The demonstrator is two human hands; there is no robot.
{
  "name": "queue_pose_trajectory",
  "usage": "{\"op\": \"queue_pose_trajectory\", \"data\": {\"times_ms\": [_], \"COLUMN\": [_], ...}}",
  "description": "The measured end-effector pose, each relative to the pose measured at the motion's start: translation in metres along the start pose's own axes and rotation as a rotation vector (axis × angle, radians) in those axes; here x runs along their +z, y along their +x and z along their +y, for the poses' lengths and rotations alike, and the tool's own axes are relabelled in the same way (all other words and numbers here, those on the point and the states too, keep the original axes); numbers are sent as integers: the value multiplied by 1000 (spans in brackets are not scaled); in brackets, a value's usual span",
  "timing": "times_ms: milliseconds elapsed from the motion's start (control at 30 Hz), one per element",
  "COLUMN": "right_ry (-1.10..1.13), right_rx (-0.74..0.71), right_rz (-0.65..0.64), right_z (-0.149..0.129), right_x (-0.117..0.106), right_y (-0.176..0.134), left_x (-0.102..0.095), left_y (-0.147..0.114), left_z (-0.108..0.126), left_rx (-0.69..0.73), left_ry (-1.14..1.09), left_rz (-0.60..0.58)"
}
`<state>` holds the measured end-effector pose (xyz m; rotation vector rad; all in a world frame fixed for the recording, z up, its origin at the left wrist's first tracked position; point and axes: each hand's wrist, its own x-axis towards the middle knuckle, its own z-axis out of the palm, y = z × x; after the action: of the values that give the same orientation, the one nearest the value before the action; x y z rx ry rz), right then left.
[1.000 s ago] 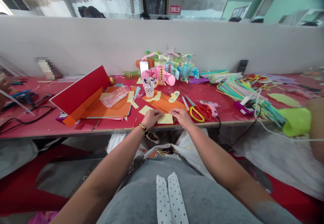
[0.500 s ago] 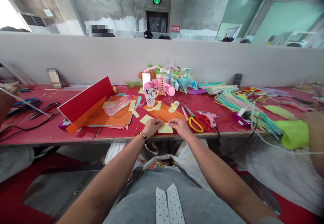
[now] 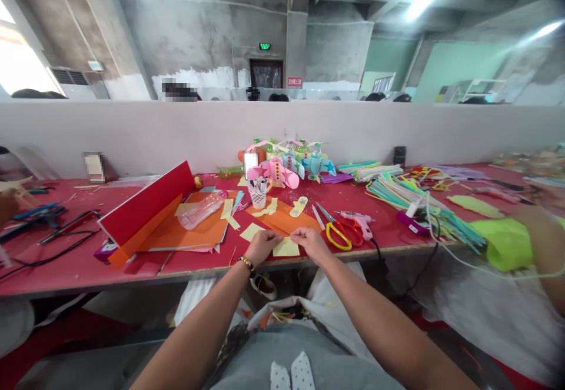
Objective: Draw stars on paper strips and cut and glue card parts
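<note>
A small square of pale yellow paper [image 3: 286, 249] lies at the table's front edge between my two hands. My left hand [image 3: 261, 247], with a beaded bracelet at the wrist, pinches at its upper left edge. On the other side, my right hand [image 3: 311, 244] has thumb and finger pressed together at the upper right edge. Orange paper [image 3: 282, 222] lies just beyond, bearing yellow strips and a rounded yellow cutout [image 3: 299, 206]. Another yellow square [image 3: 251, 232] rests left of my left hand.
Right of my hands lie yellow-handled scissors [image 3: 338, 236], red-handled scissors [image 3: 353, 234] and a pink glue gun [image 3: 362, 224]. A cup of pens [image 3: 258, 194] stands ahead, before several bottle airplanes [image 3: 278, 170]. A pink bottle [image 3: 203, 210] lies left on orange sheets. Coloured strips [image 3: 410, 202] spread right.
The camera view has tipped upward, so the table sits lower in the picture. Both hands stay at the yellow paper, with their fingertips slightly closer together.
</note>
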<state>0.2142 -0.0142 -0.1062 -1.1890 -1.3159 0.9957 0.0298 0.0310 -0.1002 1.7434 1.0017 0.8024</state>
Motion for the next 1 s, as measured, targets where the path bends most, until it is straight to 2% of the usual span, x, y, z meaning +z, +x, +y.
{"op": "queue_pose_trajectory", "data": {"times_ms": [333,1000], "right_ry": [4,4], "right_rx": [-9,-8], "right_rz": [-25,13], "right_z": [3,3], "right_x": [0,-1], "right_y": [2,-1], "left_x": [0,0], "left_y": [1,-1], "left_z": [-1,4], "left_rx": [13,-38], "left_ry": [18,1], "left_rz": [0,6]}}
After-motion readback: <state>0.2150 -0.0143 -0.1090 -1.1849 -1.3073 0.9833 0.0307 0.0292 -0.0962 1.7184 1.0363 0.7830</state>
